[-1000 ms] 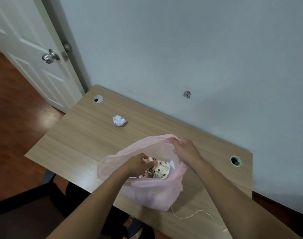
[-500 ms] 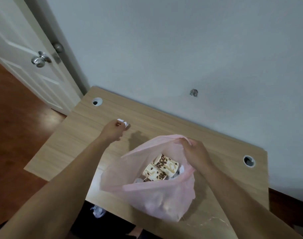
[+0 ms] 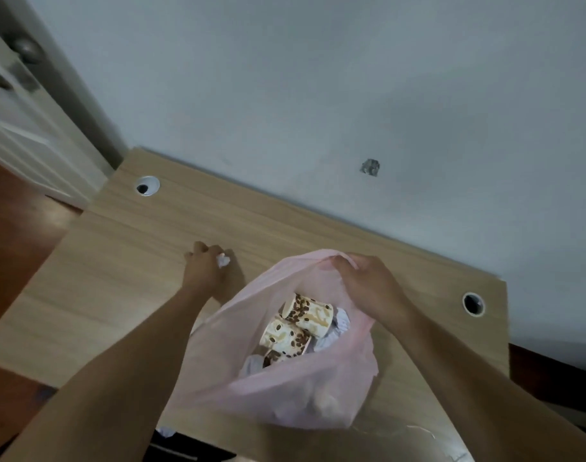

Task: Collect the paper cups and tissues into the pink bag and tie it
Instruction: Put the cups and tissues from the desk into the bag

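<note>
1. The left hand rests on the desk, its fingers curled round a crumpled tissue. It is just left of the bag's far rim.
2. The right hand pinches the far rim of the pink bag and lifts it, so the mouth gapes.
3. The bag sits on the desk's near half. Inside it, two bean-print cups lie on their sides, touching, with white tissues beside and under them.
4. The left forearm crosses in front of the bag's left edge and hides part of it.
5. There are two cable holes in the desk: one at the far left corner and one right of the right wrist.
6. A thin pale string lies on the desk at the bag's near right, blurred.
7. The wall behind the desk has a small grey patch. A white door stands at the left over a brown floor.
</note>
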A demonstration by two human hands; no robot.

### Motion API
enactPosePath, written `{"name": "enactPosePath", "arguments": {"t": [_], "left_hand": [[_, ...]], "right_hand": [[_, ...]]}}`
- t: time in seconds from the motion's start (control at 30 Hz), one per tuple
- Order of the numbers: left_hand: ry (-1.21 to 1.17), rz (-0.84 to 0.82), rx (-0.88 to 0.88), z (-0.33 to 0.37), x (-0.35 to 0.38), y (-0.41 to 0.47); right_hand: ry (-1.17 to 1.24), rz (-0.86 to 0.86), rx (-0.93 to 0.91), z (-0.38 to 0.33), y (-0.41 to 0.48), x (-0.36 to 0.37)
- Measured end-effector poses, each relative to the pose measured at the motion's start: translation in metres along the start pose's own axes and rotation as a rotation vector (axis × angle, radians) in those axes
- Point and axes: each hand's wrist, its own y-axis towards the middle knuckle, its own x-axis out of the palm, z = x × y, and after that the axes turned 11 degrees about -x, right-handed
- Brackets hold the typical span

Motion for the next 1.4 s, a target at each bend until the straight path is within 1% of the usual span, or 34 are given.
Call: {"name": "enactPosePath", "arguments": {"t": [0.07, 0.1, 0.17, 0.2, 0.27, 0.3, 0.37, 0.4, 0.43, 0.47, 0.6, 0.63, 0.67, 0.7, 0.73, 0.77, 0.83, 0.87, 0.9, 0.93, 0.97, 1.0, 1.07, 1.13, 1.2, 1.23, 1.4], "left_hand": [[-0.175, 0.03, -0.033, 0.005, 0.005, -0.013], [-0.325, 0.026, -0.063, 0.008, 0.004, -0.017], [-0.743, -0.082, -0.138, 0.02, -0.009, -0.028], [-0.91, -0.109, -0.129, 0.026, -0.021, -0.036], [-1.068, -0.118, -0.076, 0.034, -0.047, -0.055], [-1.12, -0.173, -0.025, 0.036, -0.058, -0.066], [-1.133, -0.407, 0.117, 0.039, -0.071, -0.093], [-1.057, -0.53, 0.187, 0.041, -0.073, -0.109], [-0.927, -0.603, 0.247, 0.045, -0.071, -0.128], [-0.772, -0.616, 0.28, 0.05, -0.064, -0.146], [-0.179, -0.493, 0.335, 0.069, -0.03, -0.199], [-0.065, -0.482, 0.348, 0.07, -0.028, -0.203], [-0.016, -0.455, 0.341, 0.07, -0.03, -0.211], [-0.038, -0.4, 0.324, 0.07, -0.035, -0.219], [-0.119, -0.313, 0.31, 0.069, -0.041, -0.227], [-0.233, -0.181, 0.308, 0.066, -0.046, -0.235], [-0.395, 0.18, 0.326, 0.057, -0.053, -0.251], [-0.419, 0.386, 0.324, 0.051, -0.054, -0.257], [-0.413, 0.55, 0.303, 0.042, -0.052, -0.261], [-0.39, 0.634, 0.265, 0.035, -0.049, -0.265], [-0.338, 0.643, 0.22, 0.027, -0.046, -0.267], [-0.262, 0.599, 0.152, 0.02, -0.043, -0.268], [-0.143, 0.439, 0.021, 0.006, -0.038, -0.269], [-0.168, 0.272, -0.068, -0.007, -0.04, -0.264], [-0.293, 0.192, -0.094, -0.015, -0.046, -0.26], [-0.34, 0.19, -0.099, -0.017, -0.05, -0.258], [-0.627, 0.297, -0.198, -0.022, -0.083, -0.25]], "right_hand": [[0.01, -0.006, 0.023, 0.002, 0.0, 0.003], [0.017, -0.01, 0.029, 0.002, 0.0, 0.004], [0.023, -0.019, 0.034, 0.001, -0.003, 0.005], [0.028, -0.02, 0.033, 0.001, -0.005, 0.006], [0.043, -0.014, 0.024, 0.002, -0.009, 0.007], [0.052, -0.007, 0.029, 0.001, -0.011, 0.006], [0.088, 0.002, 0.047, 0.001, -0.018, 0.004], [0.1, -0.002, 0.05, -0.001, -0.022, 0.001], [0.101, -0.009, 0.045, -0.003, -0.028, -0.002], [0.101, -0.014, 0.041, -0.005, -0.034, -0.005], [0.052, -0.042, 0.002, -0.012, -0.057, -0.019], [0.043, -0.055, -0.011, -0.013, -0.061, -0.021], [0.02, -0.074, -0.025, -0.014, -0.069, -0.025], [-0.008, -0.093, -0.046, -0.014, -0.076, -0.029], [-0.032, -0.108, -0.072, -0.013, -0.082, -0.032], [-0.055, -0.116, -0.098, -0.012, -0.087, -0.036], [-0.084, -0.116, -0.118, -0.009, -0.098, -0.044], [-0.084, -0.112, -0.116, -0.008, -0.102, -0.047], [-0.08, -0.108, -0.114, -0.007, -0.106, -0.049], [-0.072, -0.106, -0.111, -0.007, -0.108, -0.051], [-0.062, -0.105, -0.11, -0.006, -0.11, -0.053], [-0.061, -0.106, -0.112, -0.005, -0.113, -0.053], [-0.074, -0.105, -0.119, -0.004, -0.118, -0.055], [-0.081, -0.098, -0.122, -0.004, -0.123, -0.055], [-0.07, -0.086, -0.113, -0.004, -0.126, -0.055], [-0.058, -0.076, -0.104, -0.004, -0.126, -0.055], [0.038, 0.008, -0.116, -0.012, -0.129, -0.056]]}}
